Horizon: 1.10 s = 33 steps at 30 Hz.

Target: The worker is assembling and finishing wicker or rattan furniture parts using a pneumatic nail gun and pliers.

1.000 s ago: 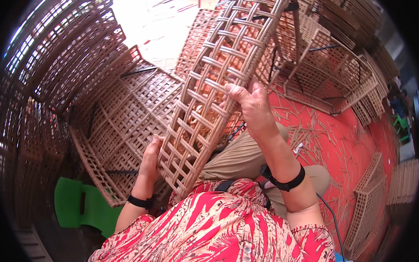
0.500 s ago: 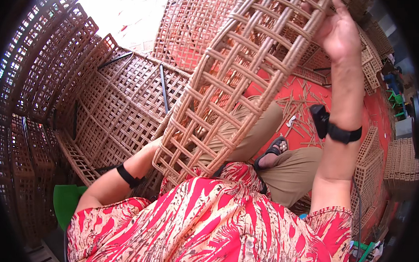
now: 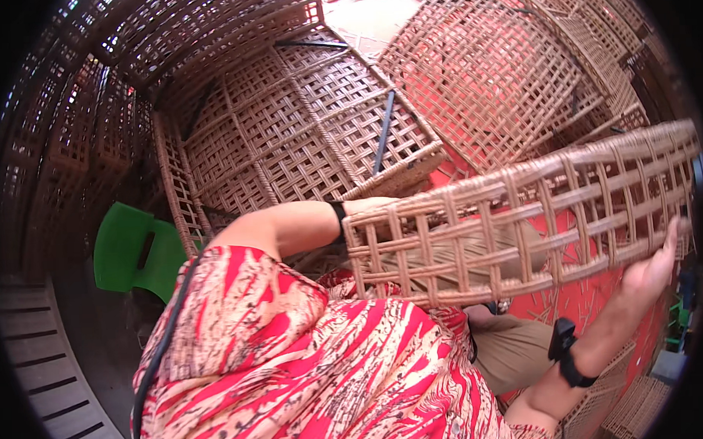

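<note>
I hold a woven wicker panel point(image 3: 522, 221) level across my lap, its open lattice running from the middle of the view out to the right edge. My right hand point(image 3: 654, 269) is under the panel's far right end, fingers point(image 3: 670, 239) stretched up and pressed flat against its lower rail, not wrapped around it. My left hand point(image 3: 371, 215) sits at the panel's near left end, mostly hidden behind the weave, so I cannot tell whether those fingers are curled or spread; only the wrist with its black band point(image 3: 338, 220) shows. Beyond the panel lie stacked wicker frames point(image 3: 310, 136) on a red floor point(image 3: 579, 304), and a green plastic chair point(image 3: 132, 254) stands to my left.
</note>
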Each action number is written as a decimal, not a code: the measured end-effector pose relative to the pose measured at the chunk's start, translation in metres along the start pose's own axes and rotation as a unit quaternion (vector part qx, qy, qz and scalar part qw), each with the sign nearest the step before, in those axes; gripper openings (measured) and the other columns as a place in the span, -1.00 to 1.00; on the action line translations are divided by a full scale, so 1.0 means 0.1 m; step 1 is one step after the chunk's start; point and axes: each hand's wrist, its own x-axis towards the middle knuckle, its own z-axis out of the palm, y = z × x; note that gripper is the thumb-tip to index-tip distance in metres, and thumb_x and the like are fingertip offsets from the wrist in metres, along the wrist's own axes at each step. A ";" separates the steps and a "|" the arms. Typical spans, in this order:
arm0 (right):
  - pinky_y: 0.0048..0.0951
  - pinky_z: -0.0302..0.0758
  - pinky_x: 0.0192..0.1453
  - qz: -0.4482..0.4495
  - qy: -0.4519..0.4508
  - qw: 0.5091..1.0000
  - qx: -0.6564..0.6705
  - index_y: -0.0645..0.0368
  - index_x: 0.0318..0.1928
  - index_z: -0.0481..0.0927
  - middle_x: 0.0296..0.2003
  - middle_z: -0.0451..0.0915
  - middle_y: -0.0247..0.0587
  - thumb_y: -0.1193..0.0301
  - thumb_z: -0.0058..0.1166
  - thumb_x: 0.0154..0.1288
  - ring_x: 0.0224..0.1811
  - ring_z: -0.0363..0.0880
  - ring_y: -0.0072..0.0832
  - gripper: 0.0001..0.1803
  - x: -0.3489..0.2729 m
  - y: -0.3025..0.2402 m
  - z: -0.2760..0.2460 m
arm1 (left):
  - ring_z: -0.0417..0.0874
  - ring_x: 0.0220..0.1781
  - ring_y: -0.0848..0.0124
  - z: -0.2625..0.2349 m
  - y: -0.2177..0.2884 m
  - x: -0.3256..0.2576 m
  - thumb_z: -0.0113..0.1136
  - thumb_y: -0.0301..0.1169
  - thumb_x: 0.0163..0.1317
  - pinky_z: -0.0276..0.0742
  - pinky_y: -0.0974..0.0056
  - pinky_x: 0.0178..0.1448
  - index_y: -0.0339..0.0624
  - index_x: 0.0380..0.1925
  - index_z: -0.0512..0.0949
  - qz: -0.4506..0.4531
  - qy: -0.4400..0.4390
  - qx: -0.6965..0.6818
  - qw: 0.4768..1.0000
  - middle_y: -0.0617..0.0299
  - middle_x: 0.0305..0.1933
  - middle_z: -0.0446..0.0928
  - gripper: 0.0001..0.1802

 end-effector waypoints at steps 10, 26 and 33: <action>-0.07 0.40 0.24 0.029 0.135 0.990 -0.029 0.17 0.20 0.40 -0.01 0.52 -0.17 0.18 0.09 0.35 0.03 0.47 -0.26 -0.49 0.31 0.00 -0.69 | 0.63 -0.22 0.31 0.33 -0.27 0.07 -0.10 -0.09 0.41 0.58 0.26 -0.16 -0.22 -0.01 0.53 0.045 -0.094 -0.033 0.994 0.18 -0.17 0.61 -0.55; -0.13 0.55 0.13 -0.106 0.092 0.986 0.094 0.37 -0.10 0.49 -0.19 0.57 -0.04 0.42 0.01 0.40 -0.12 0.58 -0.25 -0.78 0.40 0.31 0.11 | 0.57 -0.02 0.32 1.71 -0.34 -0.50 -0.06 0.14 0.36 0.48 0.23 0.07 -0.43 0.27 0.18 -0.010 -0.193 0.046 0.980 0.08 -0.04 0.52 -0.18; -0.44 0.44 0.06 -0.132 -0.022 0.990 0.033 0.37 0.03 0.39 -0.09 0.52 -0.08 0.46 0.04 0.34 -0.08 0.50 -0.45 -0.68 -1.00 0.35 1.30 | 0.35 0.27 0.32 2.43 0.20 -0.31 0.10 0.00 0.34 0.29 0.20 0.33 -0.31 0.27 0.21 0.001 -0.178 -0.224 0.958 0.04 0.27 0.32 -0.28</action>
